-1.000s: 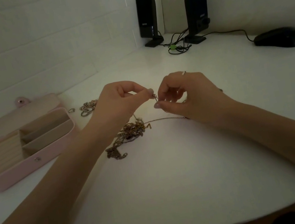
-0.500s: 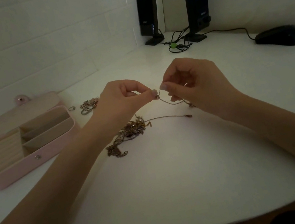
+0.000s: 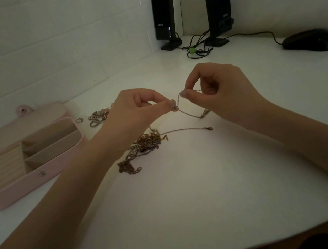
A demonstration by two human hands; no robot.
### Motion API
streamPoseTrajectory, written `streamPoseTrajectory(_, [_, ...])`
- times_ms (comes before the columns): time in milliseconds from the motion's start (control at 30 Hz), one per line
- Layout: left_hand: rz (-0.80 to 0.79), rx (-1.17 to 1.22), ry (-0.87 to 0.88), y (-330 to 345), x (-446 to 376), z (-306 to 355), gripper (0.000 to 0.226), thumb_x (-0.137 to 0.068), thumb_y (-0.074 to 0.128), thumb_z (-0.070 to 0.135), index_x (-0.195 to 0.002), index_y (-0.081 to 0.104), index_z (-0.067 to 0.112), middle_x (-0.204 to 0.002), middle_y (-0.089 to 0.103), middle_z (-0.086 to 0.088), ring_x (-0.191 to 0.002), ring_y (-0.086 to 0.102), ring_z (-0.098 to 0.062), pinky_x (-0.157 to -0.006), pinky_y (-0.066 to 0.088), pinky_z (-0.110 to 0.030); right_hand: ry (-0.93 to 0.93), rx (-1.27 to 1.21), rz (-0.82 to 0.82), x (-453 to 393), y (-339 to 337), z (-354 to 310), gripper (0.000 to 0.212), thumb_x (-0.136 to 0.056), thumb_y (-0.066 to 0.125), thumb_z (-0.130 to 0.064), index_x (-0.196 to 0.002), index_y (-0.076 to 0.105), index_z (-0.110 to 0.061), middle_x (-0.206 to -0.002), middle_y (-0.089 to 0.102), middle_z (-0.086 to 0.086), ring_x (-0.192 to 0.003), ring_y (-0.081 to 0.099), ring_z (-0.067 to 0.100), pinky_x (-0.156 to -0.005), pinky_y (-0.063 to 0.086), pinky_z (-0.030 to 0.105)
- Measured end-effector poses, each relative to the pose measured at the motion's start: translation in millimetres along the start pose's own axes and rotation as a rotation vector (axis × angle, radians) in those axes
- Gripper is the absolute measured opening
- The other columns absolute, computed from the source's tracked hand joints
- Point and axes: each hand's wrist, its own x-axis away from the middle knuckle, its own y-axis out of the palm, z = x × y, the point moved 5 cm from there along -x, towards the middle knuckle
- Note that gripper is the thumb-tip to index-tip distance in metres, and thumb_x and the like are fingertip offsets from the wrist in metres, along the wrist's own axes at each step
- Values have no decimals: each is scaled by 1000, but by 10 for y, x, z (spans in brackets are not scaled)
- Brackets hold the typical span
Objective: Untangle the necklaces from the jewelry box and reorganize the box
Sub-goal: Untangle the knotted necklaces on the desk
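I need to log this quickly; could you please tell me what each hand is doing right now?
Left hand: pinching a thin chain at its small bead.
Right hand: pinching the same chain higher up.

two black speakers (image 3: 164, 18), a mouse (image 3: 310, 41), white desk (image 3: 191, 185)

Both hands pinch one thin chain above tabletop.
L hand (image 3: 134, 109) & R hand (image 3: 218, 90) hold chain (image 3: 187, 113) w/ fingertips, slack loop between. Tangle (image 3: 145, 147) lies below on tabletop (image 3: 193, 196); open pink box (image 3: 35, 182) at left, rings (image 3: 97, 118) beside it.
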Motion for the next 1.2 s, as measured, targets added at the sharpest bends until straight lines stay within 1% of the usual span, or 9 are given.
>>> streamPoseTrajectory(500, [-66,-32,-46,64,5,-13,15,-83,68,28,-71,74,22,-42,31,-1,-38,18,-11,-38,23,-13,18,40,19,-20,-20,49,16,-85,70,-27,-74,60,-22,-39,35,-10,-41,31,10,-48,28,13])
streamPoseTrajectory(600, [-3,-100,-66,18,-26,-62,15,-83,68,27,-70,72,21,-37,33,5,-35,20,-8,-37,23,-13,34,46,15,-32,-32,62,15,-85,70,-27,-74,60,-23,-40,36,-11,-41,32,9,-48,28,12])
streamPoseTrajectory(700, [135,-328,-50,-94,-70,-144,14,-85,66,26,-73,68,19,-34,38,11,-32,33,-6,-42,31,-10,75,5,1,-57,-78,67,10,-86,70,-26,-79,65,-19,-39,36,-12,-39,32,7,-48,29,8])
streamPoseTrajectory(800, [224,-640,16,-147,-49,-148,11,-87,61,31,-78,67,26,-53,47,11,-50,43,-4,-50,32,-22,163,-169,19,-96,-177,91,11,-86,69,-26,-86,69,-15,-45,37,-7,-41,28,6,-48,33,15])
streamPoseTrajectory(867, [214,-755,62,-109,-34,-127,11,-88,59,35,-83,67,29,-60,47,13,-58,43,-1,-53,31,-22,223,-316,30,-112,-244,107,14,-86,68,-27,-90,70,-14,-53,35,4,-44,27,12,-44,32,20])
streamPoseTrajectory(933, [169,-796,95,-61,-27,-126,13,-87,60,39,-86,68,29,-65,51,14,-63,45,-1,-58,37,-22,241,-424,43,-115,-295,107,13,-87,67,-25,-92,69,-13,-53,34,4,-44,26,12,-42,30,20])
streamPoseTrajectory(1033, [146,-798,215,-4,-33,-135,24,-82,63,47,-95,71,28,-93,58,10,-89,51,-11,-82,43,-31,237,-505,45,-117,-328,81,9,-88,65,-22,-89,69,-14,-50,35,-3,-42,25,10,-42,29,19])
streamPoseTrajectory(1133, [163,-580,349,109,-10,11,37,-80,68,43,-111,64,24,-110,55,11,-106,51,-7,-92,34,-15,227,-602,-21,-119,-305,12,11,-87,64,-22,-91,68,-12,-53,35,-2,-43,24,9,-41,27,18])
streamPoseTrajectory(1200, [99,-391,307,272,-39,130,52,-76,76,38,-121,54,24,-116,55,17,-110,48,4,-91,29,-1,229,-686,-103,-104,-267,-44,15,-82,64,-25,-90,67,-13,-55,37,-1,-44,24,9,-41,26,19])
